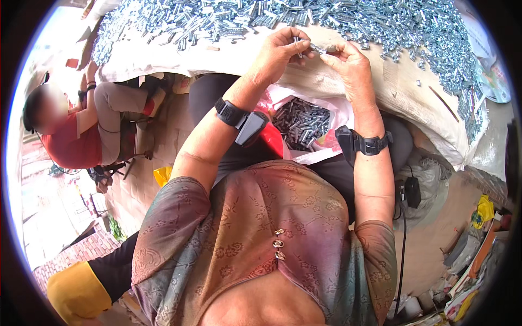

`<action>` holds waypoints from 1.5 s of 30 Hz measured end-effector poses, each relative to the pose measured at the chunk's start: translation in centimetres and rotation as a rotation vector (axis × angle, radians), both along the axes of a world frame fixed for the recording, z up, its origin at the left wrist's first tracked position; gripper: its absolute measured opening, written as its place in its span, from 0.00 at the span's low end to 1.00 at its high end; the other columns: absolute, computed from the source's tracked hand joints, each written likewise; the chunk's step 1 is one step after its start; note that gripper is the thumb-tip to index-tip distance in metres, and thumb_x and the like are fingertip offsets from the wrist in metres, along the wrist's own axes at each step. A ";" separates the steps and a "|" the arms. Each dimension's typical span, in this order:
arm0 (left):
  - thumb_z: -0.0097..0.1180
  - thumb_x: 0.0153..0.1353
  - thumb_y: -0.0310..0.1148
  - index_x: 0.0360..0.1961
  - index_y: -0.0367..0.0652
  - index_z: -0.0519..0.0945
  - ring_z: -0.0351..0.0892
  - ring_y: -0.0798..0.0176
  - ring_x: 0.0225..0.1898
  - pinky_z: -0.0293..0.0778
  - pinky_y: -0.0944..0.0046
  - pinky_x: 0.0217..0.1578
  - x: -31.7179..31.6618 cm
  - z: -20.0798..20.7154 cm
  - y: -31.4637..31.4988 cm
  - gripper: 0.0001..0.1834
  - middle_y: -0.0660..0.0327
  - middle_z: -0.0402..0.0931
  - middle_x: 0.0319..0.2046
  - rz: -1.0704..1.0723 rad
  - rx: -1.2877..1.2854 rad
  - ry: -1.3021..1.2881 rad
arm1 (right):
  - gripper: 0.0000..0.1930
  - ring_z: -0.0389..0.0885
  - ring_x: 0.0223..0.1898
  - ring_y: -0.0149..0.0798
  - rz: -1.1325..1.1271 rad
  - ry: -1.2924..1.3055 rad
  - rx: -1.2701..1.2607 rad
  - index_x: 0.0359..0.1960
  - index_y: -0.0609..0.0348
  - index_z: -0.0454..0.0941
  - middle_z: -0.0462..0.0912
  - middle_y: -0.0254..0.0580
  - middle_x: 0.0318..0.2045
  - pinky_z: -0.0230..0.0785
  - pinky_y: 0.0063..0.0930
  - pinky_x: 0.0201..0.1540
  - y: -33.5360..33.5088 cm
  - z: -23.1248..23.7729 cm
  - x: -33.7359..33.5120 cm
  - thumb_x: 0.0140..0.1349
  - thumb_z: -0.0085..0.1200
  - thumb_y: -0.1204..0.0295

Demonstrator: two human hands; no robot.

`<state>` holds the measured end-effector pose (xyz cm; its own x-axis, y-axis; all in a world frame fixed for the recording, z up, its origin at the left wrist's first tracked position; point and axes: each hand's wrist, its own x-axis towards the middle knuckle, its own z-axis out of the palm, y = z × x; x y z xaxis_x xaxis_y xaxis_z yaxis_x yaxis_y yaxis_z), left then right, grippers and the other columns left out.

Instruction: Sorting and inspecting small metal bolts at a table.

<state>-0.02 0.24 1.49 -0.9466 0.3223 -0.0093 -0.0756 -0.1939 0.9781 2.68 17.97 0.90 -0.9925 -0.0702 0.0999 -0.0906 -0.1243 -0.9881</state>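
Over the near edge of a large heap of shiny metal parts point(261, 19), both my hands are raised close together. My left hand point(277, 53) pinches a small silver metal tube point(297, 46) between thumb and fingers. Opposite it, my right hand point(350, 62) is closed at the fingertips around a small metal piece point(323, 51), whose exact kind is too small to tell. Below my hands, between my knees, sits a pink and white plastic bag point(340, 111) holding many short metal tubes point(302, 122).
The heap lies on a pale woven sheet point(147, 54) with a draped near edge. A black cable point(404, 255) runs down at the right, beside a crumpled clear plastic bag point(432, 185). At the left sits another person in a red shirt point(73, 138). Clutter point(467, 271) lines the lower right.
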 end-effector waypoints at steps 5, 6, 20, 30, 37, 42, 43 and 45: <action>0.51 0.60 0.29 0.34 0.39 0.73 0.75 0.72 0.23 0.71 0.75 0.25 0.3 -0.6 -0.7 0.04 0.59 0.77 0.25 0.008 0.122 -0.040 | 0.11 0.75 0.34 0.25 0.023 -0.068 -0.040 0.37 0.64 0.75 0.78 0.34 0.32 0.67 0.17 0.41 -0.7 -0.4 -0.1 0.51 0.58 0.78; 0.51 0.61 0.29 0.34 0.40 0.73 0.75 0.71 0.24 0.71 0.75 0.25 0.3 -0.6 -0.8 0.04 0.59 0.77 0.25 -0.008 0.138 -0.051 | 0.11 0.75 0.34 0.25 0.026 -0.081 -0.045 0.37 0.64 0.75 0.78 0.34 0.32 0.67 0.17 0.41 -0.8 -0.5 -0.1 0.51 0.58 0.79; 0.52 0.60 0.30 0.33 0.40 0.73 0.77 0.72 0.27 0.71 0.75 0.23 0.5 0.1 -0.5 0.05 0.59 0.77 0.26 -0.033 0.139 0.037 | 0.09 0.77 0.34 0.26 -0.070 0.047 0.275 0.35 0.61 0.76 0.80 0.36 0.30 0.69 0.19 0.39 -1.4 -0.6 0.0 0.50 0.57 0.78; 0.52 0.56 0.29 0.35 0.39 0.71 0.77 0.52 0.29 0.72 0.58 0.31 1.0 -0.8 1.7 0.07 0.51 0.75 0.29 0.079 -0.865 0.812 | 0.11 0.73 0.44 0.47 -0.300 0.456 1.222 0.35 0.58 0.73 0.75 0.44 0.38 0.67 0.37 0.45 0.7 -0.8 -1.7 0.48 0.55 0.75; 0.49 0.57 0.26 0.35 0.37 0.71 0.76 0.67 0.23 0.73 0.68 0.26 -0.4 1.4 -0.3 0.05 0.56 0.75 0.24 0.117 -0.396 0.251 | 0.11 0.73 0.45 0.47 -0.382 0.465 1.343 0.38 0.58 0.74 0.76 0.45 0.42 0.68 0.36 0.45 1.2 -1.7 -2.4 0.51 0.51 0.75; 0.50 0.56 0.30 0.32 0.38 0.73 0.77 0.55 0.26 0.73 0.62 0.28 -6.6 -0.7 -2.2 0.07 0.52 0.76 0.25 0.296 -0.850 0.749 | 0.10 0.74 0.44 0.46 -0.369 0.501 1.262 0.38 0.57 0.75 0.76 0.46 0.40 0.69 0.36 0.44 1.1 -1.6 -2.3 0.52 0.49 0.75; 0.50 0.56 0.32 0.31 0.38 0.74 0.77 0.50 0.28 0.73 0.59 0.30 -7.1 -0.9 -2.1 0.08 0.50 0.76 0.26 0.301 -1.014 0.869 | 0.10 0.74 0.43 0.46 -0.352 0.490 1.271 0.37 0.57 0.76 0.77 0.47 0.40 0.69 0.36 0.43 1.0 -1.3 -2.2 0.52 0.48 0.75; 0.52 0.55 0.36 0.32 0.39 0.75 0.75 0.45 0.31 0.71 0.53 0.33 -7.6 -1.3 -1.9 0.10 0.47 0.76 0.27 0.264 -1.115 0.855 | 0.10 0.75 0.43 0.46 -0.335 0.478 1.280 0.37 0.57 0.76 0.77 0.47 0.40 0.69 0.37 0.43 1.0 -1.3 -2.1 0.52 0.48 0.75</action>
<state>-7.58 -1.67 0.16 -0.8205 0.3429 0.4575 0.5211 0.7777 0.3517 0.55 18.99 -0.44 -0.8691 -0.1382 0.4750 -0.2907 0.9195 -0.2645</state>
